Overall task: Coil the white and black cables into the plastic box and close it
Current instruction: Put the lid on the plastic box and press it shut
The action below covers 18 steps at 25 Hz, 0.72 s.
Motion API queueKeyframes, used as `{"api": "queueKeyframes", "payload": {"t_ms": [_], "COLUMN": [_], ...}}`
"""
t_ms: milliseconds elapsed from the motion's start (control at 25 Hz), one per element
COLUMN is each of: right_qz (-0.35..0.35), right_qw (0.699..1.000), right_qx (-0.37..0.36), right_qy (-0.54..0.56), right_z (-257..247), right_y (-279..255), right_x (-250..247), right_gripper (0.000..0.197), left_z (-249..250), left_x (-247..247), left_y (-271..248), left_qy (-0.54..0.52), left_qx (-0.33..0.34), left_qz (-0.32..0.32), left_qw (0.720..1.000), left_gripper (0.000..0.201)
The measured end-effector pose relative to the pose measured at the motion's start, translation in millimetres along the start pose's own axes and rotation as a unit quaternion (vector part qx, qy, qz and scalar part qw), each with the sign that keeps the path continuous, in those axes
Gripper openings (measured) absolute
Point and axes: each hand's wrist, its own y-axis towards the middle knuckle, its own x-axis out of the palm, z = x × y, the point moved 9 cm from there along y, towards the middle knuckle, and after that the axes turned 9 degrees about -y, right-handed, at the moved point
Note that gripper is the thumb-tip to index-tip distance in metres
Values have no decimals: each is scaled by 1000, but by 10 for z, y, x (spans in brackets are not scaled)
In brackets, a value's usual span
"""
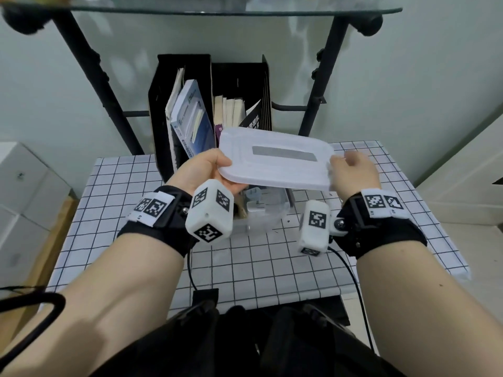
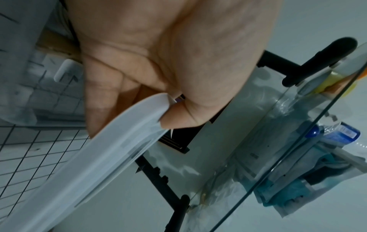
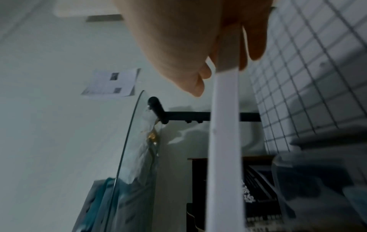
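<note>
Both hands up off the desk [image 1: 245,268], gripping the white lid [image 1: 275,161] of the plastic box [image 1: 261,210] by its two short ends. Left hand [image 1: 206,170] pinching the left edge, thumb on top and fingers [image 2: 103,109] curled underneath, plain to see in the left wrist view. Right hand [image 1: 353,170] clamped on the right edge the same way, thumb over the top, fingers tucked below. Lid held roughly flat, tilted a bit, hovering just above the box and not touching it. Box sitting open on the checked cloth, clear-walled, with something white [image 1: 254,202] inside, maybe a plug or part of the white cable, too hidden by the lid to call. No telling where the black cable is from here. Behind the box, black file holders [image 1: 187,77] stuffed with booklets and papers. Overhead, a glass shelf [image 1: 201,8] on black legs.
</note>
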Motion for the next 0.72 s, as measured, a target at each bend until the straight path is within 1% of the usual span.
{"api": "queueKeyframes", "payload": {"t_ms": [120,240,280,360,440,480,600,720], "right_qz": [2,-30,-42,-56,-65,-73,-98,-114], "right_qw": [1000,999,999,998,998,997,994,992], "right_qx": [6,26,27,25,23,17,-5,-21], "right_qy": [-14,-23,-21,-12,-14,-25,-50,-59], "right_z": [55,54,44,14,12,11,8,-9], "right_y": [10,-1,-16,-52,-97,-114,-129,-124], "right_x": [96,256,310,406,485,545,738,885], "right_gripper": [35,42,45,45,45,45,47,46], "left_z": [60,122,146,214,276,301,368,463], "left_x": [-150,-363,-445,-643,-755,-796,-972,-1200], "left_y": [-68,-147,-176,-240,-301,-315,-303,-302], "left_qy": [-15,1,19,89,146,165,218,244], "left_qx": [19,34,35,45,75,92,134,170], "left_qz": [16,55,76,136,172,178,206,258], "left_qw": [1000,998,996,986,971,966,945,919], "left_gripper": [53,48,45,38,22,18,28,32]}}
